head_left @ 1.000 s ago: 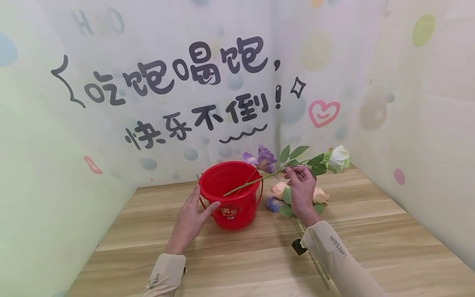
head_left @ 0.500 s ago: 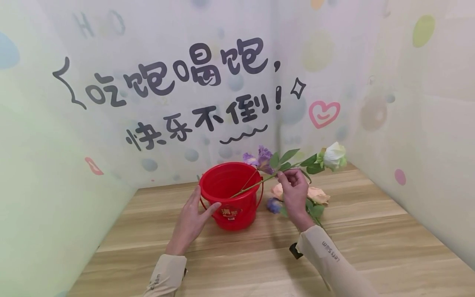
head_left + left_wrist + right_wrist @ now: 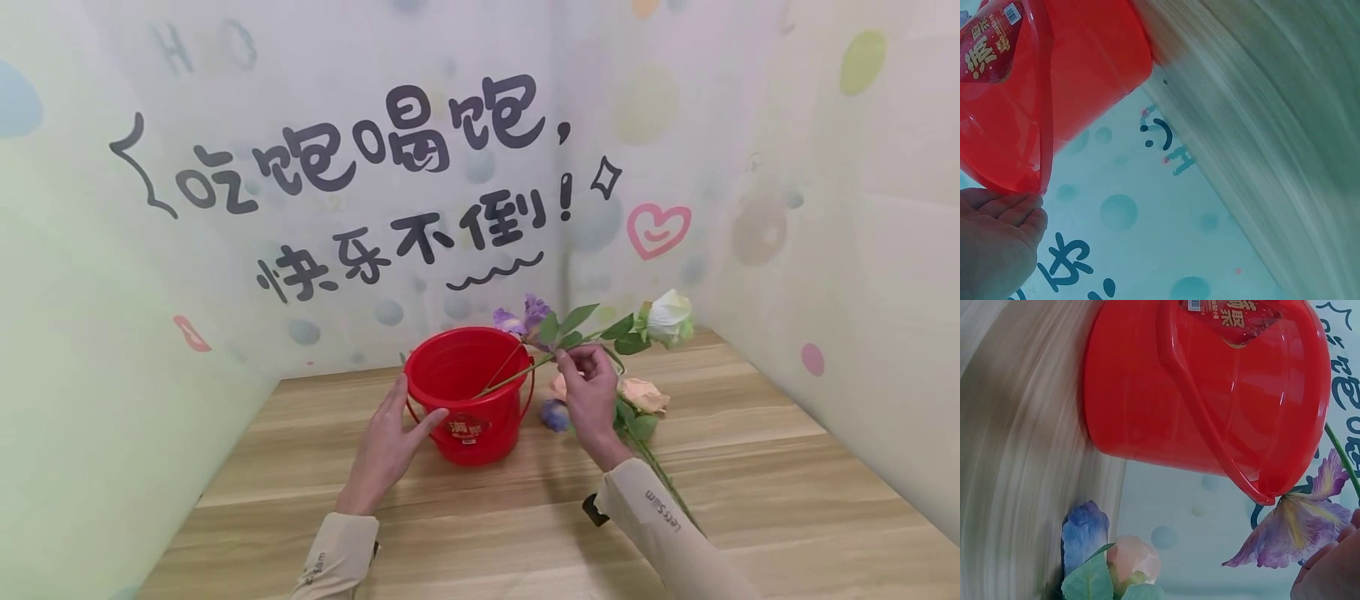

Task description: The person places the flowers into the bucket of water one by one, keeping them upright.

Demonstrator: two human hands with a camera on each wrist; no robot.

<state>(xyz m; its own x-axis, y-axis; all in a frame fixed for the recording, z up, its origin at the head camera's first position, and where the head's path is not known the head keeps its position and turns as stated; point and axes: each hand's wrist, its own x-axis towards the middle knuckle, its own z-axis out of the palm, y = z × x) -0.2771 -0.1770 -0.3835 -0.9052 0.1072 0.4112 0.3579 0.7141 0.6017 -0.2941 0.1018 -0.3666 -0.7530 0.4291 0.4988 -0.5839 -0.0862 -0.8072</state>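
A red bucket (image 3: 476, 429) stands upright on the wooden table. My left hand (image 3: 386, 450) rests against its left side, fingers fairly straight at the rim and thumb on the front; the left wrist view shows the fingertips touching the rim beside the handle. Right of the bucket, my right hand (image 3: 592, 396) pinches the green stem of a white rose (image 3: 669, 318). The stem slants over the rim, its lower end inside the bucket. A purple flower (image 3: 1300, 528) leans out over the bucket's rim, close to my right hand.
Peach flowers (image 3: 643, 395) and a blue flower (image 3: 555, 415) lie on the table (image 3: 480, 533) beside and behind my right hand, their stems running toward the front right. A black object (image 3: 596, 510) is at my right cuff. Printed walls stand behind and at both sides.
My right hand has moved left toward the bucket with the white rose, whose stem end shifted slightly right inside it. The left hand stays against the bucket.
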